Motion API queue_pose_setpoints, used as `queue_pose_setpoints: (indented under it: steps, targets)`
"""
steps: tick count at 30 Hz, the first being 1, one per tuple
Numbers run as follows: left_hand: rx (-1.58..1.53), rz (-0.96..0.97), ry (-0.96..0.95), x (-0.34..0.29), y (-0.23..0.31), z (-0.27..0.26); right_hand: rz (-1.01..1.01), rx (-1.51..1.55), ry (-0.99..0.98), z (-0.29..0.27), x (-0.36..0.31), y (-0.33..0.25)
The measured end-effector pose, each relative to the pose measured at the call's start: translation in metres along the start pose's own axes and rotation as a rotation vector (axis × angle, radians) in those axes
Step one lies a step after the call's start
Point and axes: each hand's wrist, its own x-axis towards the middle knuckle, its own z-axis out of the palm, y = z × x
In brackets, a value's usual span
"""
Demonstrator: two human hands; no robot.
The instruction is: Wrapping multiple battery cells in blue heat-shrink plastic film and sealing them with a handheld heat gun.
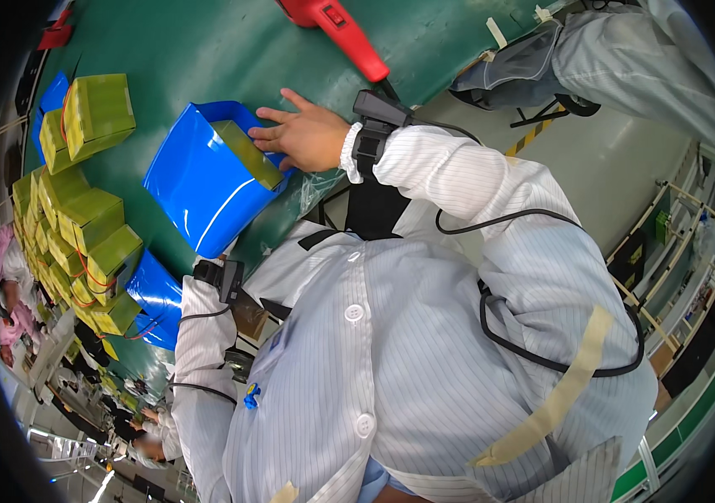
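A wide sleeve of glossy blue plastic film lies over the green table in front of me. Inside its right-hand opening shows part of a yellow-green block. My right hand is at that opening, fingers spread, fingertips at the block's edge and the film's rim; whether they press on it I cannot tell. My left forearm reaches up to the sleeve's lower edge, but the blue film hides the left hand.
A red hand-held tool like a heat gun lies at the far edge of view. On the left are stacked several yellow-green blocks with red wires, plus another blue sleeve. A person's grey sleeve is at the upper right.
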Motion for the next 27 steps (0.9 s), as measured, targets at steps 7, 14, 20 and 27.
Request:
queue_pose_setpoints:
  steps: [7, 14, 20, 27]
  targets:
    - [-0.002, -0.003, -0.003, -0.006, -0.001, -0.002, -0.014, 0.002, 0.010, 0.004, 0.001, -0.003]
    - [0.008, 0.004, -0.003, -0.013, 0.001, -0.006, 0.007, 0.027, 0.003, 0.002, 0.000, 0.001]
    - [-0.009, -0.003, -0.006, -0.023, 0.005, -0.002, -0.032, 0.091, 0.028, 0.009, -0.003, 0.007]
    - [-0.013, 0.012, -0.022, -0.037, 0.001, 0.003, 0.018, 0.206, 0.222, 0.014, -0.013, 0.022]
